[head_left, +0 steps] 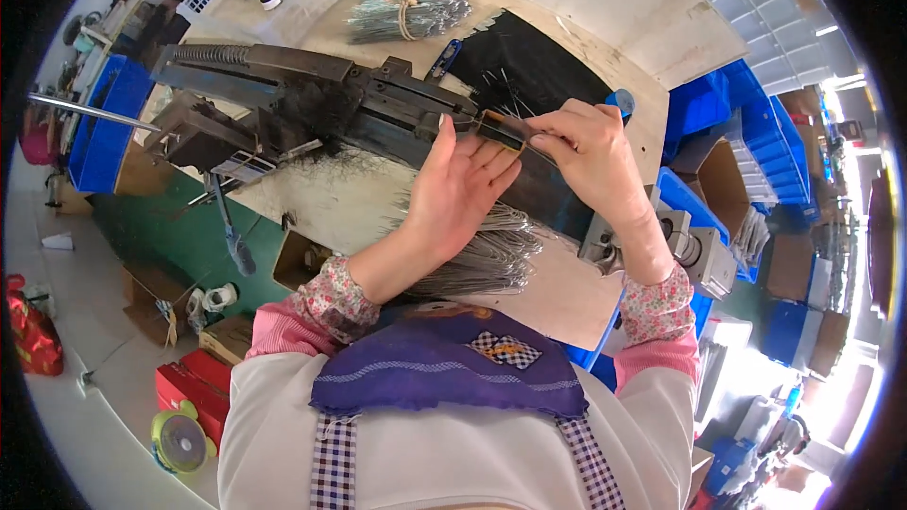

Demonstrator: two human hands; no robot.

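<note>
A long dark metal machine (397, 99) with a coil spring at its far left end lies across the bench. My left hand (458, 184) is palm up at its right part, fingers stretched out, fingertips by a small dark block with a yellowish edge (504, 130). My right hand (590, 146) is at the block's right side, thumb and fingers pinched together. What they pinch is too small to make out. Under my left hand lies a bundle of thin metal wires (491, 255). Several loose wires (501, 85) rest on a black sheet (557, 61) behind the machine.
A tied wire bundle (406, 8) and a white crate (316, 9) with several black-and-white round pieces stand at the back. A blue-handled tool (444, 59) lies behind the machine. Right of the bench are a grey motor (704, 260) and blue bins (699, 113).
</note>
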